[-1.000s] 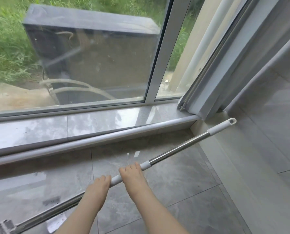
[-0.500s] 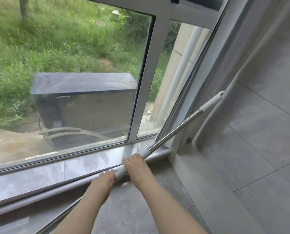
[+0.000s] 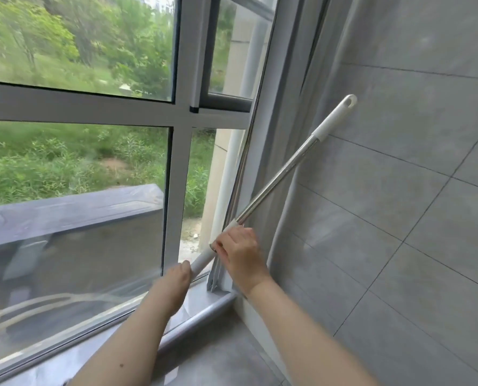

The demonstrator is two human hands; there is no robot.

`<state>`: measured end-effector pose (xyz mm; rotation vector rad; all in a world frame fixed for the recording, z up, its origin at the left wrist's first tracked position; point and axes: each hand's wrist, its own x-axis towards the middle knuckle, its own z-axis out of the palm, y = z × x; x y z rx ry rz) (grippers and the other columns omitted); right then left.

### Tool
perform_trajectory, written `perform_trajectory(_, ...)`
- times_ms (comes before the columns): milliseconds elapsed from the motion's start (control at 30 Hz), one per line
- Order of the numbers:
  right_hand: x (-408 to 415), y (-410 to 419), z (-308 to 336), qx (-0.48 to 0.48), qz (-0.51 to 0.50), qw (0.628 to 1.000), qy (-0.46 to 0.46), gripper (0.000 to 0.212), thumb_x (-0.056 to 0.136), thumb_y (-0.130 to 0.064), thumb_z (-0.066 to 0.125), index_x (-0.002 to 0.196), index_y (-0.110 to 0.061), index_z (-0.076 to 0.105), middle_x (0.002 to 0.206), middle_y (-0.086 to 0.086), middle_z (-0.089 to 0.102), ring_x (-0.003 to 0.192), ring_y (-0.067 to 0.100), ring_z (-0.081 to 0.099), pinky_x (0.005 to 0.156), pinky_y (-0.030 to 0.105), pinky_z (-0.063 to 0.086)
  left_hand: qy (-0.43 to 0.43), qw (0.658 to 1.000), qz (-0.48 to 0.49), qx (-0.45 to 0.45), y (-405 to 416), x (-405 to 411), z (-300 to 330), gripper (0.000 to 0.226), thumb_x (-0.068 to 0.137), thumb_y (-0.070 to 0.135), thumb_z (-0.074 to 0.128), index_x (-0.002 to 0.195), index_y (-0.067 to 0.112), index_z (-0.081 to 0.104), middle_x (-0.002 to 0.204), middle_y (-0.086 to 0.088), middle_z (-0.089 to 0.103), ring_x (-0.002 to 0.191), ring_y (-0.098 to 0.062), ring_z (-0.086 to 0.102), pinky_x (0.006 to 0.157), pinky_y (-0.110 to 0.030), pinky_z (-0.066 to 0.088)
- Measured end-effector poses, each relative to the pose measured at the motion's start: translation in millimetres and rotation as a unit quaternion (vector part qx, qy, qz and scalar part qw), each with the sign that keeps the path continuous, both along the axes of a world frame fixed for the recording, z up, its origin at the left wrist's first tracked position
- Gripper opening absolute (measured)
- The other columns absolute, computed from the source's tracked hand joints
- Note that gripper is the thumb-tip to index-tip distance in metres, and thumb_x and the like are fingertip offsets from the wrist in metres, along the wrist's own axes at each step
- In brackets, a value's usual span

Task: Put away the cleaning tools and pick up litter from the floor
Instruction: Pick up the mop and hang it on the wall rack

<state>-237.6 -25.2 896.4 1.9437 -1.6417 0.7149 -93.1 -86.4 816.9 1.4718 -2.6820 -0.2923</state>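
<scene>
A long mop handle of shiny metal runs diagonally up to the right, with a white grip and hanging hole at its top end. That tip lies against the grey tiled wall. My right hand is closed around the handle at its white collar. My left hand grips the white lower section just below. The mop's head is out of view below the frame.
A large window with a grey frame fills the left, above a grey stone sill. A grey curtain hangs in the corner behind the handle. Grey floor tiles show at the bottom.
The handle has swung up from nearly flat over the floor to steeply tilted, its tip now high on the wall. Both hands rose with it, and my view lifted towards the window.
</scene>
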Motion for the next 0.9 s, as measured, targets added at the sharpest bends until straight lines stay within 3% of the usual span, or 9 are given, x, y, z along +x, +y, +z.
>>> perform_trajectory(133,-45.8,11.7,47.3,-0.039,-0.092,0.970,-0.222,0.018,0.089,-0.026,0.059,0.084,-0.009,0.061,0.083,0.005,0.063,0.079,0.023,0.058,0.075,0.033,0.049,0.016,0.999,-0.032,-0.013,4.1,-56.5,36.5,0.029,0.089,-0.004,0.037,0.115,0.008,0.040,0.111,-0.009,0.051,0.106,-0.029,0.054,0.084,-0.040,0.049)
perform_trajectory(267,-96.2,15.7,93.1,-0.114,-0.125,0.907,-0.385,0.025,0.090,-0.029,0.059,0.086,-0.011,0.042,0.080,0.000,0.052,0.068,0.015,0.048,0.057,0.009,0.037,0.050,0.996,-0.074,-0.010,9.8,-123.1,69.2,0.022,0.093,0.000,0.037,0.114,0.008,0.041,0.115,-0.011,0.054,0.106,-0.031,0.056,0.079,-0.038,0.046)
perform_trajectory(400,-143.9,16.9,131.1,-0.191,-0.144,0.852,-0.466,0.026,0.090,-0.025,0.060,0.087,-0.013,0.037,0.084,0.004,0.055,0.072,0.021,0.053,0.064,0.021,0.041,0.075,0.991,-0.114,-0.008,17.0,-184.2,91.3,0.009,0.095,0.005,0.035,0.102,0.011,0.037,0.096,-0.007,0.051,0.088,-0.029,0.053,0.082,-0.040,0.047)
perform_trajectory(467,-178.6,17.6,154.5,-0.211,-0.157,0.830,-0.492,0.021,0.091,-0.024,0.058,0.092,-0.010,0.043,0.091,0.010,0.062,0.080,0.025,0.058,0.069,0.024,0.042,0.089,0.988,-0.129,0.010,20.8,-219.5,104.8,0.008,0.095,0.007,0.037,0.099,0.013,0.035,0.098,-0.007,0.047,0.086,-0.027,0.050,0.083,-0.040,0.048)
perform_trajectory(533,-222.3,22.4,181.5,-0.225,-0.162,0.814,-0.510,0.023,0.093,-0.023,0.057,0.101,-0.002,0.051,0.091,0.009,0.063,0.079,0.022,0.056,0.065,0.017,0.037,0.096,0.983,-0.156,0.022,24.7,-260.6,122.7,0.008,0.095,0.010,0.036,0.095,0.016,0.030,0.100,-0.005,0.045,0.088,-0.027,0.048,0.080,-0.037,0.045)
perform_trajectory(600,-256.6,30.4,204.5,-0.207,-0.170,0.813,-0.517,0.028,0.092,-0.023,0.057,0.103,0.004,0.055,0.085,0.006,0.060,0.078,0.019,0.053,0.062,0.016,0.032,0.089,0.979,-0.182,0.027,27.5,-290.7,136.2,0.007,0.096,0.014,0.036,0.098,0.016,0.030,0.110,-0.009,0.051,0.099,-0.031,0.054,0.083,-0.039,0.044)
perform_trajectory(667,-285.9,39.7,221.5,-0.176,-0.183,0.826,-0.503,0.030,0.091,-0.023,0.058,0.097,0.006,0.060,0.083,0.009,0.061,0.078,0.020,0.053,0.068,0.025,0.038,0.089,0.974,-0.205,0.026,29.8,-316.7,147.3,0.010,0.096,0.017,0.038,0.104,0.013,0.035,0.120,-0.013,0.054,0.110,-0.033,0.056,0.087,-0.040,0.045)
perform_trajectory(800,-325.7,58.0,247.0,-0.153,-0.213,0.849,-0.460,0.028,0.090,-0.023,0.059,0.087,0.005,0.064,0.076,0.017,0.063,0.073,0.023,0.056,0.074,0.035,0.051,0.100,0.961,-0.254,0.043,24.3,-358.5,170.2,0.044,0.092,0.026,0.053,0.129,0.010,0.034,0.127,-0.011,0.055,0.113,-0.031,0.058,0.092,-0.038,0.048)
perform_trajectory(900,-353.1,71.6,258.2,-0.160,-0.242,0.847,-0.445,0.032,0.090,-0.025,0.059,0.091,0.007,0.065,0.079,0.017,0.064,0.074,0.024,0.058,0.078,0.038,0.053,0.142,0.942,-0.296,0.066,24.7,-389.8,197.0,0.056,0.086,0.034,0.064,0.131,0.020,0.034,0.123,-0.004,0.059,0.108,-0.026,0.061,0.094,-0.039,0.050)
